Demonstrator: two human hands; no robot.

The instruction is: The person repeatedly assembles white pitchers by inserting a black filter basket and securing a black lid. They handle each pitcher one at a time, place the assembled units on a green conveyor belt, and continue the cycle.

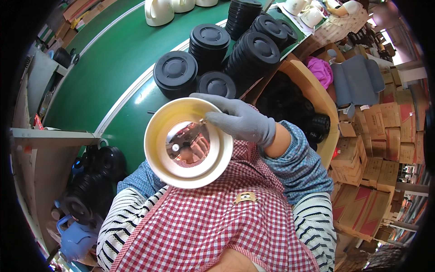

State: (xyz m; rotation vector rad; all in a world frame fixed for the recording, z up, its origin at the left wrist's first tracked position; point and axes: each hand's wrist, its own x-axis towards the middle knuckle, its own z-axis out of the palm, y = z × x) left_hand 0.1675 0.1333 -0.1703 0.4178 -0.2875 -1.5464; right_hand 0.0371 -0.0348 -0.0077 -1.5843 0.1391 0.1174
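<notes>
In front of my chest a cream round jug body (pixel 153 140) is tilted so that I look into its open end. Its inside is pale, with a shiny mirror-like metal bottom (pixel 188 144). My right hand (pixel 240 120), in a grey glove, grips the jug body's upper right rim, with fingers inside and outside the wall. My left hand is hidden behind the jug body; only its blue checked sleeve (pixel 138 179) shows. Just beyond stand several stacks of round black plastic bases (pixel 176 72) on the green worktop (pixel 108 68).
Cream jug shells (pixel 158 11) stand at the far edge. At right an open carton (pixel 333 131) holds black parts, with a grey chair (pixel 355 81) and stacked cardboard boxes (pixel 362 208) beyond. More black parts (pixel 81 204) and a blue jug (pixel 77 240) lie low left. Another person's arm (pixel 340 27) is at top right.
</notes>
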